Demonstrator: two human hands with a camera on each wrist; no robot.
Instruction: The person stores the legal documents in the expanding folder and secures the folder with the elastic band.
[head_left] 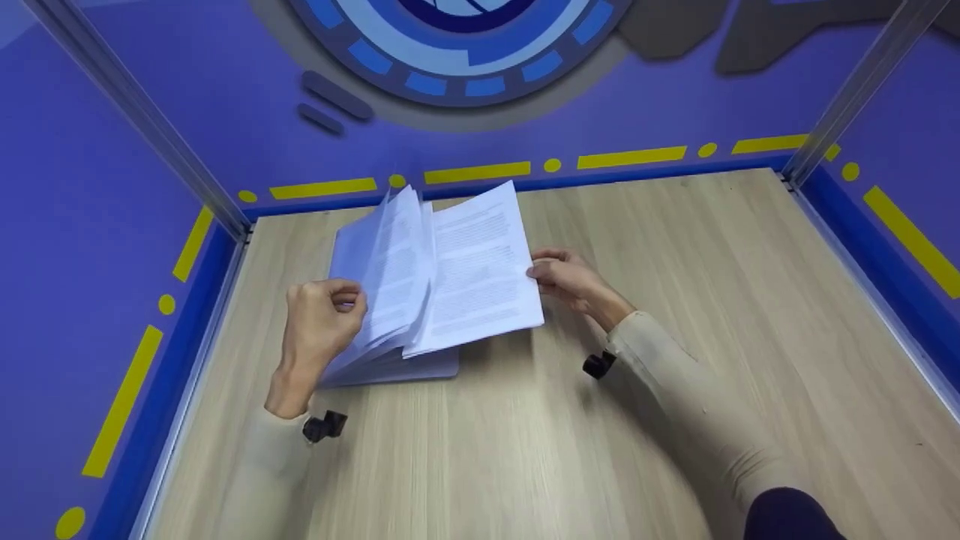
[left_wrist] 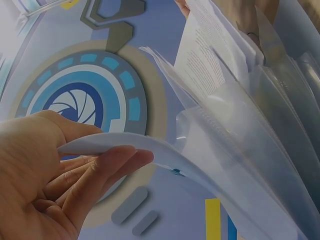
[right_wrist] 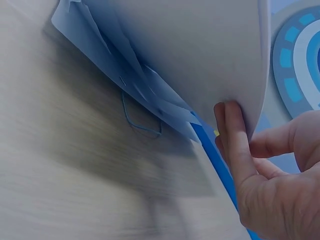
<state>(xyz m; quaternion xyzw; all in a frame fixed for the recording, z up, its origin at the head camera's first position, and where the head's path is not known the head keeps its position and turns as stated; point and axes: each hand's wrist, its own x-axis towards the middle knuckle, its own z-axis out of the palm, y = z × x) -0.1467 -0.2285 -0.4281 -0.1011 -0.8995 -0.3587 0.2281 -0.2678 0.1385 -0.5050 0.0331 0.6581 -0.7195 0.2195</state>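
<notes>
A folder (head_left: pixel 351 247) with a bluish cover and clear plastic sleeves (left_wrist: pixel 235 135) lies spread on the table. My left hand (head_left: pixel 321 319) is at its left side; in the left wrist view, thumb and fingers pinch the edge of a whitish, bending cover (left_wrist: pixel 200 180). A stack of printed paper sheets (head_left: pixel 480 262) is tilted up at the folder's right. My right hand (head_left: pixel 574 281) pinches its right edge, thumb on the printed face and fingers behind. From the right wrist view, the stack's blank underside (right_wrist: pixel 200 50) stands raised above the table.
The wood-grain table (head_left: pixel 675 247) is bounded by blue-purple panels (head_left: pixel 600 120) with yellow marks and metal corner posts. A thin blue cord (right_wrist: pixel 132 122) hangs from the folder's underside. A small black camera (head_left: pixel 598 365) sits at each wrist.
</notes>
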